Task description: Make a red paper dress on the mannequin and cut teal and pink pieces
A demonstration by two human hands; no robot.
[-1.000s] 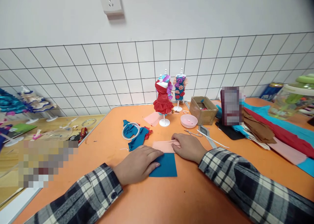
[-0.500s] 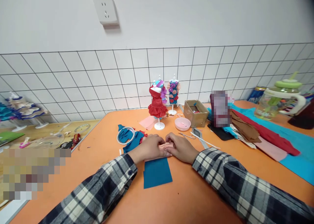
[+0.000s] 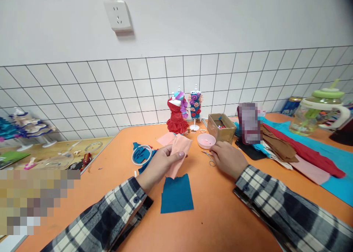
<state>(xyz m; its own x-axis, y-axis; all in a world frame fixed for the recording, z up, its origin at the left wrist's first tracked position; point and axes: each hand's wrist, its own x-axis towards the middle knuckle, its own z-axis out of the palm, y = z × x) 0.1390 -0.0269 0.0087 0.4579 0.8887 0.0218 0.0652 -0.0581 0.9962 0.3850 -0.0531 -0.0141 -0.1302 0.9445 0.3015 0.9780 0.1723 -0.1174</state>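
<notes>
My left hand (image 3: 161,162) is closed on a folded piece of peach-pink cloth (image 3: 178,158), with the thumb on top, held up off the table. Below it a dark teal cloth piece (image 3: 177,195) lies flat on the orange table. At the right, my right hand (image 3: 228,157) is down on the table with its fingers curled together. What they hold, if anything, is hidden. Small scissors (image 3: 211,159) lie beside its fingertips, and a pink bowl (image 3: 206,141) stands just beyond them.
Small dress forms in a red dress (image 3: 177,116) and a flowered teal dress (image 3: 195,105) stand at the back. A cardboard box (image 3: 221,128), a phone (image 3: 249,123), cloth strips (image 3: 281,145) and a jug (image 3: 314,114) are to the right. A white ring (image 3: 142,155) lies left on teal scraps.
Both hands were together on the pink cloth. The right hand has let go and moved right, over the tools by the scissors. The left hand has raised the cloth.
</notes>
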